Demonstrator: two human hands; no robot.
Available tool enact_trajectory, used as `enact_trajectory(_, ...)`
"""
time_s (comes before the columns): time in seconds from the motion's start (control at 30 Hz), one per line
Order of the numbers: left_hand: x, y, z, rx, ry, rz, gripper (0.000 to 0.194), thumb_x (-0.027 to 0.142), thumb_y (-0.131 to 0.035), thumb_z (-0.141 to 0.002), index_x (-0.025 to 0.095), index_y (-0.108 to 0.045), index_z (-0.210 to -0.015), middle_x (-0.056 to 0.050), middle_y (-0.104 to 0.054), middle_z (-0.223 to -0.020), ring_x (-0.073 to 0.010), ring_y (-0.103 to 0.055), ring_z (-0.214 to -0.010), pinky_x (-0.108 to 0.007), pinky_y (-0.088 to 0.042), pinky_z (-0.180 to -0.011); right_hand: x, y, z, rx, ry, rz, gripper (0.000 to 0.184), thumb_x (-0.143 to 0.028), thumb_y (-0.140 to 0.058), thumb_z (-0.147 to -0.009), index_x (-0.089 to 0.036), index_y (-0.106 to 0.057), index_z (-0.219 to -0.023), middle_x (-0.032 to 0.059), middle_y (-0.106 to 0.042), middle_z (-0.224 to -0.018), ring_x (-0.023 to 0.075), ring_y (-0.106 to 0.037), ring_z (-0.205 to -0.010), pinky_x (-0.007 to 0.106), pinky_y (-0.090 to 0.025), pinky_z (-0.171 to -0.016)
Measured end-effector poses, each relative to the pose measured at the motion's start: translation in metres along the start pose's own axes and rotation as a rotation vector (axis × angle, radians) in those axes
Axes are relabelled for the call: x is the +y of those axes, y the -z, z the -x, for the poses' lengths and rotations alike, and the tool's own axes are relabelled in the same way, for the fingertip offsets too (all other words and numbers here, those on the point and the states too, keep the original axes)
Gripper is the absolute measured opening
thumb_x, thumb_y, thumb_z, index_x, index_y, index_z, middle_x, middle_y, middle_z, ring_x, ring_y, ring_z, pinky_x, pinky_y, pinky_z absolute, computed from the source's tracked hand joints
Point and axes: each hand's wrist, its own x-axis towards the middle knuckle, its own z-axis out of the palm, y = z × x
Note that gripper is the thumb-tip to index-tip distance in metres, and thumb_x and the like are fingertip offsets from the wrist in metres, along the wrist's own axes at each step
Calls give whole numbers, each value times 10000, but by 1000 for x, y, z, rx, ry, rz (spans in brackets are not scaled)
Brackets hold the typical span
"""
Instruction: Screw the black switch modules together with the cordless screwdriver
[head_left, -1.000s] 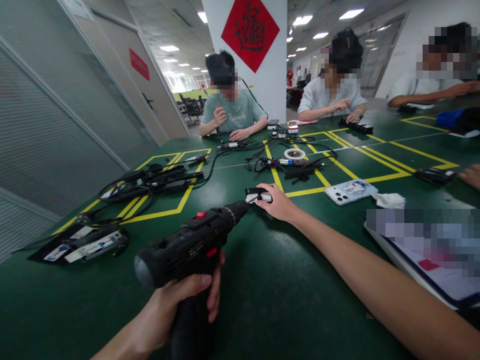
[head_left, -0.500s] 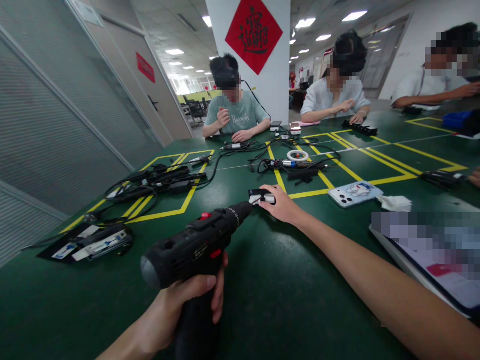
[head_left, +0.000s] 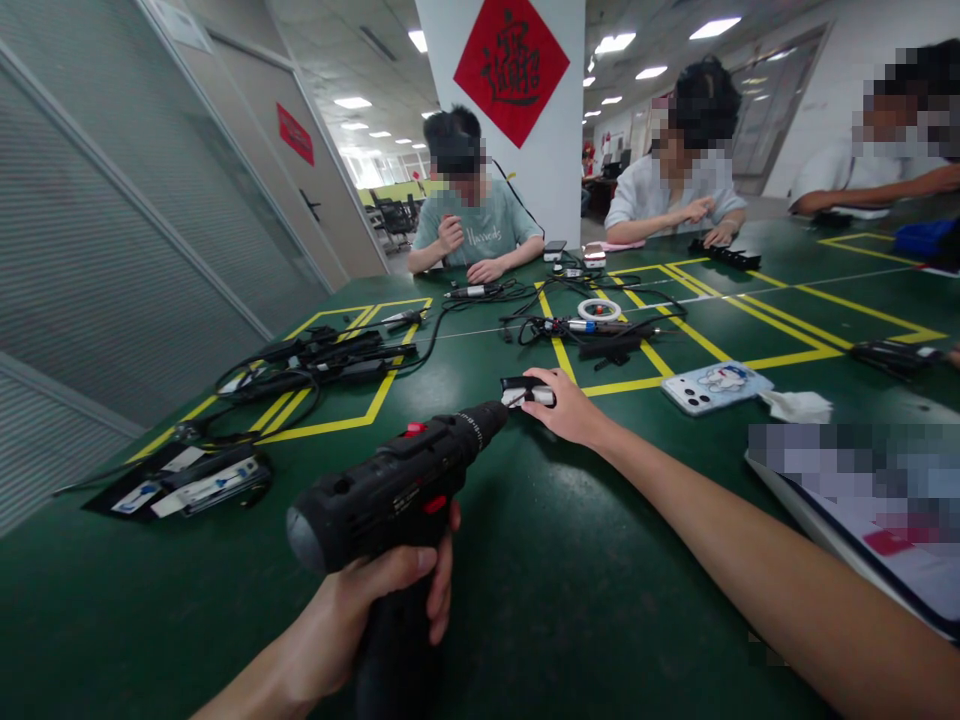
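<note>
A black cordless drill (head_left: 375, 485) with red switches is gripped by its handle in my left hand (head_left: 382, 585), the fingers wrapped round it. Its chuck points away from me and to the right. Just past the chuck, my right hand (head_left: 564, 408) pinches a small black-and-white block (head_left: 517, 392) at the table surface. The drill's tip overlaps the near left end of this block; whether a bit touches it is too small to tell. My right fingers cover part of the block.
The green table (head_left: 525, 600) bears yellow tape lines. Tangled black cables and tools (head_left: 330, 355) lie left; a cabled pen-like tool (head_left: 592, 326) and white ring (head_left: 599, 310) lie ahead. A phone (head_left: 716, 387), tissue (head_left: 796, 406) and tablet (head_left: 892, 560) are right. Several people sit opposite.
The view has swung slightly left, so everything appears a little further right. Both hands keep the same hold, with the drill's tip still at the block.
</note>
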Motion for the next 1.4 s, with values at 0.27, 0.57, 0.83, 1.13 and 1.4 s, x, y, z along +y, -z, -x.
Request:
enact_trajectory(0.27,0,0,0,4,4,5,305,272,-462,-826,177,-367,-1099,-10,-571,-607,-202,-550,-515,-350,-405,-537,-1,0,0,5,5,-1,451,-285,-628,-778,-243,-508,-1211,65,-493,-1100,184,-516,-1031,357,-385,-956)
enact_trajectory(0.57,0,0,0,3,-6,7,296,265,-460,-828,177,-369,-1096,-9,-572,-611,-197,-542,-514,-360,-412,-543,-2,1,0,-4,-6,4,446,-304,-622,-784,-251,-507,-1211,66,-490,-1104,186,-520,-1027,361,-390,-945)
enact_trajectory(0.83,1,-1,0,12,-4,-3,312,278,-466,-822,169,-382,-1103,-13,-574,-605,-198,-548,-510,-349,-404,-538,-3,2,0,-9,-12,9,455,-312,-622,-784,-244,-504,-1219,69,-490,-1112,185,-518,-1030,353,-386,-949)
enact_trajectory(1.13,-1,1,-1,9,1,-6,326,282,-446,-832,177,-349,-1125,-11,-568,-610,-207,-555,-518,-359,-411,-546,-5,2,0,-6,-24,3,450,-296,-629,-779,-246,-508,-1210,65,-489,-1107,183,-511,-1040,347,-382,-954)
enact_trajectory(1.4,-2,1,-1,12,0,26,307,270,-448,-829,172,-365,-1108,-10,-568,-605,-200,-553,-512,-350,-414,-540,-4,0,0,13,6,9,444,-293,-631,-778,-240,-512,-1203,61,-496,-1091,177,-510,-1034,338,-379,-955)
